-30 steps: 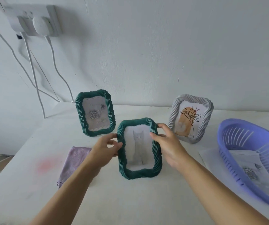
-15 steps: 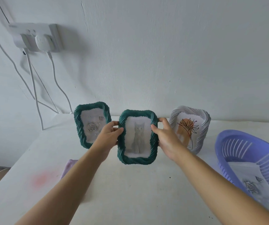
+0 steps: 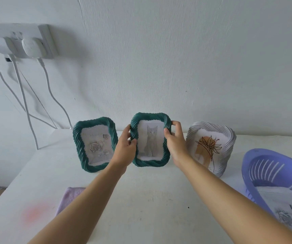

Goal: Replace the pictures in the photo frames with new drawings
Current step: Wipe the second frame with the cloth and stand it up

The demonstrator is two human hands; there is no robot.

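A green twisted-rim frame with a cat drawing [image 3: 150,140] stands upright near the back of the white table. My left hand [image 3: 125,148] grips its left edge, and my right hand [image 3: 175,140] grips its right edge with the thumb on the front rim. To its left stands a second green frame with a rose drawing [image 3: 94,144]. At the right, a white frame with an orange and black line drawing [image 3: 210,147] leans back towards the wall. Whether the cat frame's base touches the table is hard to tell.
A purple slotted basket [image 3: 272,166] at the right holds loose sheets, one a rose drawing [image 3: 285,214]. A lilac cloth [image 3: 69,196] lies at the front left, partly under my left forearm. A wall socket [image 3: 21,42] with plugs and hanging cables sits at the upper left.
Both hands have carried the cat frame away from me, from mid-table to the back row between the other two frames. The grip on its two edges is unchanged.
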